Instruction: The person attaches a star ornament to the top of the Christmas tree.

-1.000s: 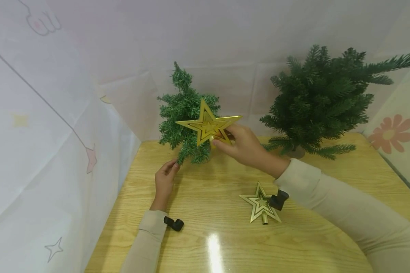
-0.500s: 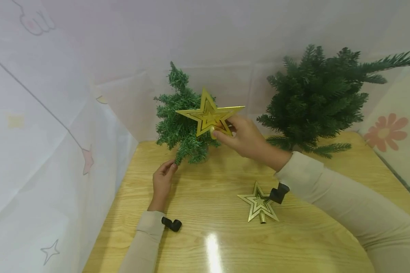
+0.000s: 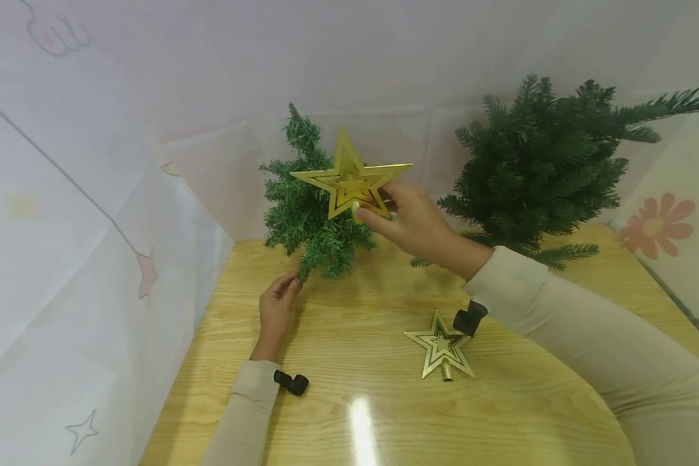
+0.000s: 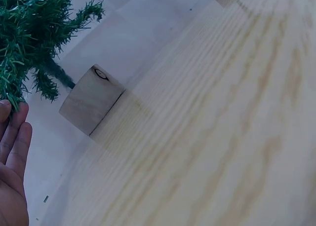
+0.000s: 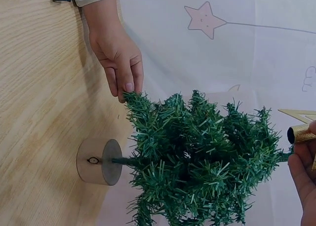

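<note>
My right hand [image 3: 416, 223] pinches a gold star tree topper [image 3: 349, 184] near its tube, holding it up in front of a small green artificial Christmas tree [image 3: 311, 194]. In the right wrist view the open end of the topper's tube [image 5: 292, 135] shows beside the tree's upper end. My left hand [image 3: 277, 310] pinches the tip of a low front branch [image 3: 305, 265] between thumb and fingers. The left wrist view shows the tree's round wooden base [image 4: 92, 100] on the table. A second gold star topper [image 3: 441, 346] lies flat on the table, below my right forearm.
A larger, darker artificial tree [image 3: 538, 168] stands at the back right, one long branch [image 3: 670, 107] sticking out to the right. Printed cloth [image 3: 210, 77] hangs behind and left of the wooden table [image 3: 326, 401].
My right hand has risen with the gold star topper, toward the tree's upper part. My left hand stays at the low branch. The view has shifted slightly.
</note>
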A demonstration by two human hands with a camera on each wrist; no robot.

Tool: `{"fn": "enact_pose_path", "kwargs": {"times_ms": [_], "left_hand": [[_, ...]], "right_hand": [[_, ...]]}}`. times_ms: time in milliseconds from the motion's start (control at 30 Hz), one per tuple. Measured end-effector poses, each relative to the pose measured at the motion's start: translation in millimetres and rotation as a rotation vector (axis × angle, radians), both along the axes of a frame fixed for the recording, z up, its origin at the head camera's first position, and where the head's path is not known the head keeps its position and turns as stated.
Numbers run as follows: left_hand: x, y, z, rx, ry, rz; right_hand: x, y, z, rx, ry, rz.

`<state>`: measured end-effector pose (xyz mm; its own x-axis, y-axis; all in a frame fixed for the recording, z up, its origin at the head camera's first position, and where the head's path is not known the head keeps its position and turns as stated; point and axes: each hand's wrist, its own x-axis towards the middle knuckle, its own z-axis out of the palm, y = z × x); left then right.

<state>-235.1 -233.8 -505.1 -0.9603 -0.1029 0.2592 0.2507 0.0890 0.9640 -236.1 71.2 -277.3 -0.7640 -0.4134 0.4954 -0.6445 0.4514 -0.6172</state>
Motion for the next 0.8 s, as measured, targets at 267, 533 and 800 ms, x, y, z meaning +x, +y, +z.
{"fn": "enact_pose_path", "kwargs": {"times_ms": [267,533,800], "left_hand": [[0.4,-1,0.6,0.025,0.01,-0.014],[-0.5,-1,-1.1,0.019,0.01,-0.014],[-1.1,-1,-3.1,0.031,0.007,-0.014]], "right_hand": [[-3.3,-5,6.5,-0.047,0.004,0.048],[-5.4,-7,12.4,-0.038,0.02,0.042],[-7.1,-9,17.0,-0.022,0.04,0.023]]}}
